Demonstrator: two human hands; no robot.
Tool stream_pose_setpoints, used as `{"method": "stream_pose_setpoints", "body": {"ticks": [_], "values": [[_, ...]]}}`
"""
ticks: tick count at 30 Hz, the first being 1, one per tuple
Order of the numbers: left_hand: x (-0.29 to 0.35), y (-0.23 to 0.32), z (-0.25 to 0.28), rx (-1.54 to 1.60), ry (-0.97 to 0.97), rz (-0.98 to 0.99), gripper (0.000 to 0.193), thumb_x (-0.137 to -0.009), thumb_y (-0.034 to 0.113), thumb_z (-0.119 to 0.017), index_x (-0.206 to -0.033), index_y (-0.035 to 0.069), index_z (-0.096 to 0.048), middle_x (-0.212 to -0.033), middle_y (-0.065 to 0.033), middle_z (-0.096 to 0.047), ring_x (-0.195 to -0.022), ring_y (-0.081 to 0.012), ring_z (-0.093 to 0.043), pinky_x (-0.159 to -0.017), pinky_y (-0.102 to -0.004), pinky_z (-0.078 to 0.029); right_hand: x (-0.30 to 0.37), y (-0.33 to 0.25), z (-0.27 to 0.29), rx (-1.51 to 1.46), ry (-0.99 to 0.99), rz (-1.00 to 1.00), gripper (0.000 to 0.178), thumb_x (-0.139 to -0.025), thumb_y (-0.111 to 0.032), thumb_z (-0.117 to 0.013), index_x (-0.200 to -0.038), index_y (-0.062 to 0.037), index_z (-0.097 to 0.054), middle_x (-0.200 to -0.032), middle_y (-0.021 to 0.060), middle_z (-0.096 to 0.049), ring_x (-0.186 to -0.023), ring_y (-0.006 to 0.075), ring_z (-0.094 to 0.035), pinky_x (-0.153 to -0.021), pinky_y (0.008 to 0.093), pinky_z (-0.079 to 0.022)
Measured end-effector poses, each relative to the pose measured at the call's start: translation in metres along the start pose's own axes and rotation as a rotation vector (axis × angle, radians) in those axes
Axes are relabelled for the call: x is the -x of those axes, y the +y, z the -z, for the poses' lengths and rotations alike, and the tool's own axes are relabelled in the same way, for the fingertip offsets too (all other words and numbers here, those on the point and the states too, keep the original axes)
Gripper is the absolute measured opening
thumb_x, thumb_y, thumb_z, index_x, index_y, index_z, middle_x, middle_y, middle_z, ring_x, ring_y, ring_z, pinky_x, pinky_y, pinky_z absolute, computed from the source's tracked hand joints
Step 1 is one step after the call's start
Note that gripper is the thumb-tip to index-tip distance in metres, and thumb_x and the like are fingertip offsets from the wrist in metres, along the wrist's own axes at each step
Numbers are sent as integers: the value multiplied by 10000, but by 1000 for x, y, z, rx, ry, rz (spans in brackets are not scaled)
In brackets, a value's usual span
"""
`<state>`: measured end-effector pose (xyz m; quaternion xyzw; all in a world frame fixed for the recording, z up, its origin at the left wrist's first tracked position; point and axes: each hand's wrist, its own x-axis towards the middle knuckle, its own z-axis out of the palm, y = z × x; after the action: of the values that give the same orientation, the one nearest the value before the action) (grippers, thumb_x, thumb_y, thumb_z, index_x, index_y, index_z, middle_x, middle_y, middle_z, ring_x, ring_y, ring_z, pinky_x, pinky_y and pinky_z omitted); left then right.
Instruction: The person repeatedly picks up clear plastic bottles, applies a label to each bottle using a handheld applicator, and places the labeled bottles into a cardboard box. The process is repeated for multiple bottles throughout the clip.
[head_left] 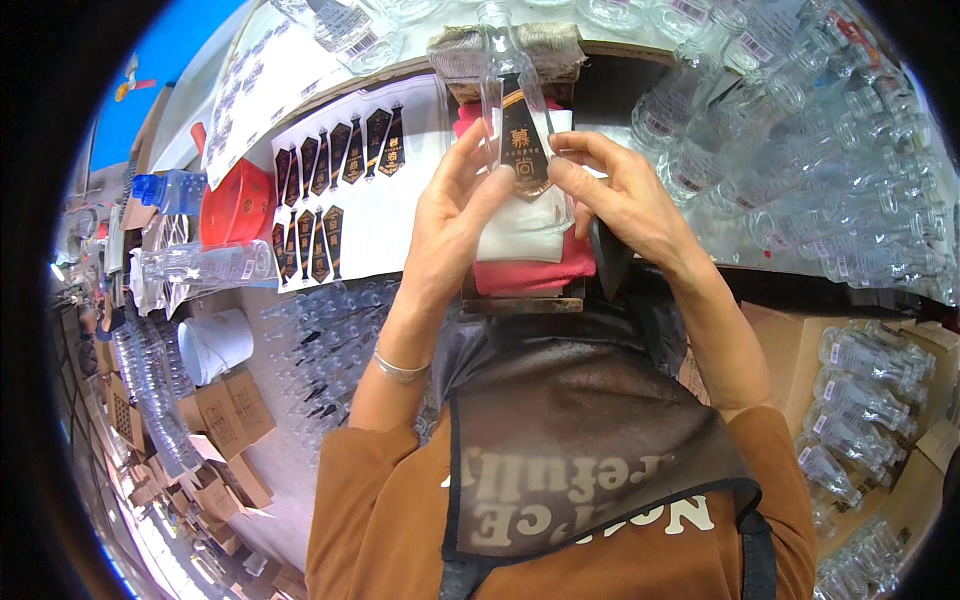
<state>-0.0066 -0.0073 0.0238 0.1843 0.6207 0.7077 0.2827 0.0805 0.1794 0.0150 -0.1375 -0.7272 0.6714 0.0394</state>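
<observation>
A clear glass bottle (545,215) lies on its back on a padded stand, its neck pointing away from me. On its front is a black, tie-shaped label (524,135) with gold marks. My left hand (455,195) grips the bottle's left side, thumb at the label's lower left edge. From the right, my right hand (630,195) grips it too, with the thumb by the label's lower right edge. Beneath my right palm is a dark flat object (608,258) whose kind I cannot make out. A white sheet of similar labels (370,225) lies to the left.
The stand has a pink cloth (530,277) and a rolled rag (455,55) at its far end. Many glass bottles (690,165) crowd the table at right. A red scoop-like container (238,203) sits at left. Boxed bottles (870,375) stand lower right, and a white bucket (215,345) lower left.
</observation>
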Motion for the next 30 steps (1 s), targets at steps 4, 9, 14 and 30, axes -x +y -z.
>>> {"method": "stream_pose_setpoints", "body": {"ticks": [4,9,14,30], "values": [[1,-2,-2,-2,1,-23,672,-953,55,-680,-1516,-56,-330,-1404,-211,-512,-1248,-244,-562,-1044,-352,-462,1,-5,-3,96,33,53,588,-874,-405,-747,-1216,60,-637,-1078,204,-717,-1005,255,-689,-879,353,-535],[1,-5,-3,-7,8,-39,679,-944,30,-681,-1517,-55,-327,-1390,-206,-520,-1227,-236,-576,-1023,-348,-478,0,0,-2,83,40,75,573,-875,-399,-744,-1205,57,-641,-1052,196,-724,-998,248,-690,-878,350,-536],[0,-4,-3,6,-1,-26,683,-943,12,-671,-1522,-56,-315,-1411,-216,-508,-1229,-240,-576,-1023,-352,-479,-1,1,-2,81,31,59,565,-882,-372,-744,-1226,60,-623,-1054,193,-725,-999,242,-693,-878,344,-535],[-64,3,-12,44,146,-40,485,-996,230,-656,-1321,-92,-495,-1145,-125,-666,-1038,-157,-659,-862,-272,-552,-3,-20,-2,141,-2,4,552,-876,-235,-758,-1284,81,-561,-1043,162,-704,-705,107,-681,-612,254,-512]]}}
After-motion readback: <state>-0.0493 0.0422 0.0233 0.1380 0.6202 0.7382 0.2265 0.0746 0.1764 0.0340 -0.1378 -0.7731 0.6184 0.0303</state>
